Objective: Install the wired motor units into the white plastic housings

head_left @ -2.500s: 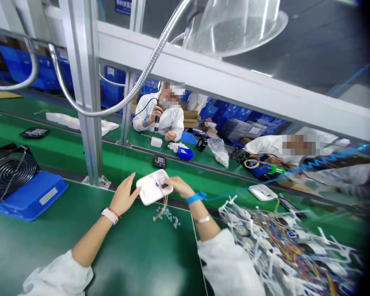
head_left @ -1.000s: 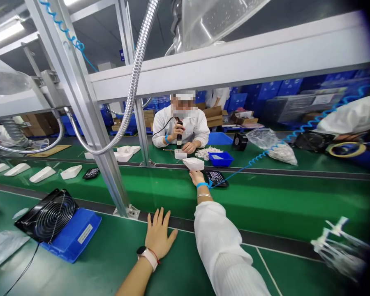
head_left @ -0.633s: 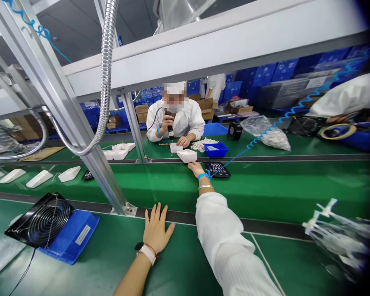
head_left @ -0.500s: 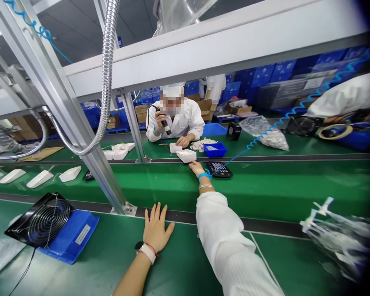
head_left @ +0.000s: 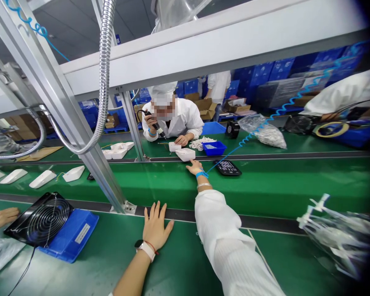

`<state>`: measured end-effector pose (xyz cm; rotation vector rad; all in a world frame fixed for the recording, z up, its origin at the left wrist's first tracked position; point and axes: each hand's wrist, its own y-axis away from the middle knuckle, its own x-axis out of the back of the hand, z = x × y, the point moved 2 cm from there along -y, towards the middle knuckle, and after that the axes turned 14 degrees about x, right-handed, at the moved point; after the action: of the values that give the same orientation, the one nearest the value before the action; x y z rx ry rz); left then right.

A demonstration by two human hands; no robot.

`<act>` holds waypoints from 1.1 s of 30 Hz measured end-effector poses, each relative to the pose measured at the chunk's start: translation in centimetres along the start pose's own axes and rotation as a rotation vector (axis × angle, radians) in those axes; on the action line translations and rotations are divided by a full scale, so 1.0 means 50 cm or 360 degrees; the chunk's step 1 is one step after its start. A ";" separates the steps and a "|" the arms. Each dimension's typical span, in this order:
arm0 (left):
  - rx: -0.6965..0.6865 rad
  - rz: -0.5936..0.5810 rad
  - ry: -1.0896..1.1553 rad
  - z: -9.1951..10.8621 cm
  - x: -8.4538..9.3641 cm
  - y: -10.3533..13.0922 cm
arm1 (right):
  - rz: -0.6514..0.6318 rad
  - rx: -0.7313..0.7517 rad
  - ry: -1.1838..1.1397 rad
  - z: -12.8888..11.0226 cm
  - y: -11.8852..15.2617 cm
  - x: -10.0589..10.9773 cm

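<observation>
White housing (head_left: pixel 185 154) too small for inner detail, clear hood (head_left: pixel 177 15) cropped at top, dark panel (head_left: pixel 90 176) mostly hidden behind post (head_left: pixel 64 111)

The left arm (head_left: pixel 132 272) angles up from the lower edge, its forearm mostly bare. The left hand (head_left: pixel 156 232) lies flat, palm down, fingers pointing forward and thumb spread to the right. The right arm (head_left: pixel 225 242), sleeved in white, stretches far forward, nearly straight. The right hand (head_left: pixel 195 167) turns leftward, its fingers slightly bent and parted.
</observation>
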<state>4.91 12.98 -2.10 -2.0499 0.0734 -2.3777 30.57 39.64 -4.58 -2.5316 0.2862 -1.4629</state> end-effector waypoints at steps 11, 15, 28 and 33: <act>0.0005 -0.0032 -0.0018 0.005 0.007 0.003 | -0.0151 0.0072 0.0388 0.018 0.029 0.002; 0.0002 -0.0019 -0.0012 0.005 0.006 0.002 | -0.0234 0.0071 0.0419 0.042 0.029 0.009; -0.0012 -0.0023 0.0021 -0.003 -0.002 0.000 | -0.0345 0.0006 0.0492 0.110 0.031 0.033; -0.0021 -0.0013 0.0044 -0.004 -0.002 0.000 | -0.0354 -0.0026 0.0512 0.135 0.037 0.043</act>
<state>4.74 12.98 -2.24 -2.0269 0.0809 -2.4168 37.37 37.83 -6.58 -2.3952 0.0640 -1.9617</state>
